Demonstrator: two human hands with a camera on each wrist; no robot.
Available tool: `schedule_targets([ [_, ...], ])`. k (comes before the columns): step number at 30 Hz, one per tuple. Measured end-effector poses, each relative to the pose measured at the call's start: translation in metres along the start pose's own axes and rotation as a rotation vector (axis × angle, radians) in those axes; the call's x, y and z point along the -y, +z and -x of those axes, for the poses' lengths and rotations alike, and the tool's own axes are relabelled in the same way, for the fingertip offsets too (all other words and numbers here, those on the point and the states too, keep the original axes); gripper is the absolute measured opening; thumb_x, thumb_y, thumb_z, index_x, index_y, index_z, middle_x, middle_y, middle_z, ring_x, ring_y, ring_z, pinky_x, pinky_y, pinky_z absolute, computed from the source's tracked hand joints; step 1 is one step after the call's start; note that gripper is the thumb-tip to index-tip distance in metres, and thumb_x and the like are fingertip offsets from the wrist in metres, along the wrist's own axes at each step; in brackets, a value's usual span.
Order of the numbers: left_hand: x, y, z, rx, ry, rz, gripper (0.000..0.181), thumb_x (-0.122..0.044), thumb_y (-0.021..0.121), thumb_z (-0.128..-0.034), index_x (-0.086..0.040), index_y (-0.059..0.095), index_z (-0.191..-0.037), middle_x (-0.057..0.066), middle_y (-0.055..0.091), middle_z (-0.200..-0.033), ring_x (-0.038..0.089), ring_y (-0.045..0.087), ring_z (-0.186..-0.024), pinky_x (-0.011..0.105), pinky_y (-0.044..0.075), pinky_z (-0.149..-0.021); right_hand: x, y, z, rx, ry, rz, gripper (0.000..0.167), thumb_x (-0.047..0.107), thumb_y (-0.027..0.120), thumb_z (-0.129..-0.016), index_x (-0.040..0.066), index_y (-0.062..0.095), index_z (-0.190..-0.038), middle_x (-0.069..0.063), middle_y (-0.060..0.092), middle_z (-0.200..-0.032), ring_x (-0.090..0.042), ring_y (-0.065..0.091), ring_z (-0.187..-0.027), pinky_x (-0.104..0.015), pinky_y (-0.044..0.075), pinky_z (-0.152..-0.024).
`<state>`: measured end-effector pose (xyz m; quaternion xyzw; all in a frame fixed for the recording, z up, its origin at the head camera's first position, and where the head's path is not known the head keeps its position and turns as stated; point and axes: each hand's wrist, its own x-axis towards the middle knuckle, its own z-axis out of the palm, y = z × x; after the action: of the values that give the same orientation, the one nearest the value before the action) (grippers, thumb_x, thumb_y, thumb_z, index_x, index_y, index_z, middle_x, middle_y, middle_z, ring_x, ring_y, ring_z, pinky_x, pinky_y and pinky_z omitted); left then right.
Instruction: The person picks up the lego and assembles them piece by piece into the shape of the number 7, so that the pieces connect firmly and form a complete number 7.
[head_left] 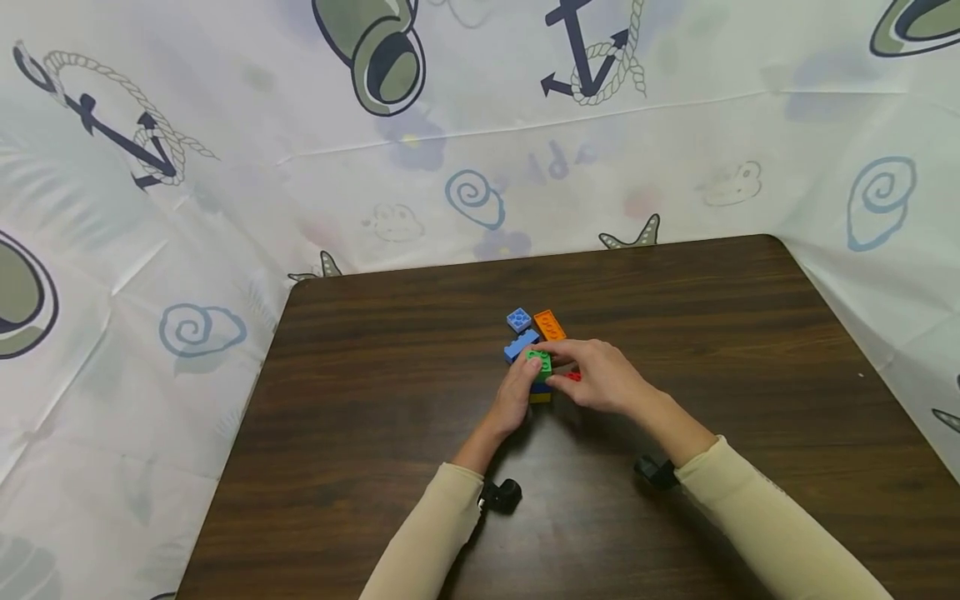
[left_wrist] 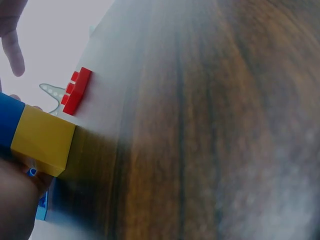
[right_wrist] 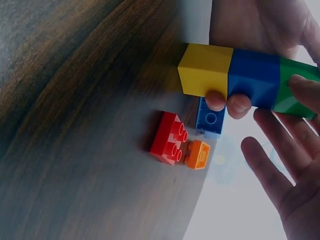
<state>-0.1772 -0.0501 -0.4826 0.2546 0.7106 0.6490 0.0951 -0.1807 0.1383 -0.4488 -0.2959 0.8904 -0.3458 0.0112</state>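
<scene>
A small stack of toy building bricks stands upright on the table, with a yellow brick (right_wrist: pixel 205 70) at the bottom, a dark blue brick (right_wrist: pixel 254 77) in the middle and a green brick (head_left: pixel 542 365) on top. My left hand (head_left: pixel 512 398) wraps round the stack from the left; two of its fingertips (right_wrist: pixel 238 105) show on the lower bricks in the right wrist view. From the other side, my right hand (head_left: pixel 606 379) pinches the green brick between thumb and finger, its remaining fingers spread. In the left wrist view the green brick is out of sight.
Behind the stack lie a light blue brick (head_left: pixel 519 319), another blue brick (head_left: pixel 521 344) and an orange brick (head_left: pixel 550 325). A red brick (right_wrist: pixel 169 137) lies close by, partly covered by my right hand in the head view. Printed cloth hangs behind the brown table (head_left: pixel 360 400).
</scene>
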Motion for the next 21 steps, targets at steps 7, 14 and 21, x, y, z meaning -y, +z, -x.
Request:
schedule_targets([
  [7,0.0,0.0,0.002,-0.015,0.026,-0.03,0.04,-0.016,0.025,-0.1043,0.013,0.043,-0.126,0.03,0.047,-0.11,0.013,0.045,-0.095,0.031,0.037,-0.083,0.0,0.003,0.0,-0.002,-0.005,-0.019,0.051,0.017,0.076,-0.087,0.014,0.059,-0.136,-0.01,0.067,-0.121,-0.028,0.069,-0.099,-0.048,0.053,-0.083],
  [14,0.003,0.001,0.001,-0.029,0.07,-0.024,0.037,-0.013,0.025,-0.1029,0.012,0.044,-0.123,0.015,0.047,-0.1,0.013,0.045,-0.091,0.042,0.038,-0.08,-0.005,0.002,0.0,0.023,-0.003,-0.124,0.053,0.017,0.075,-0.088,0.016,0.057,-0.138,-0.009,0.064,-0.126,-0.025,0.067,-0.103,-0.042,0.055,-0.081],
  [21,0.007,0.002,0.001,-0.01,0.031,0.026,0.038,-0.016,0.026,-0.104,0.014,0.043,-0.12,0.017,0.047,-0.1,0.019,0.047,-0.09,0.032,0.038,-0.08,-0.021,-0.001,-0.004,0.061,0.018,-0.268,0.057,0.027,0.079,-0.085,0.012,0.059,-0.135,-0.005,0.067,-0.117,-0.021,0.066,-0.101,-0.041,0.055,-0.082],
])
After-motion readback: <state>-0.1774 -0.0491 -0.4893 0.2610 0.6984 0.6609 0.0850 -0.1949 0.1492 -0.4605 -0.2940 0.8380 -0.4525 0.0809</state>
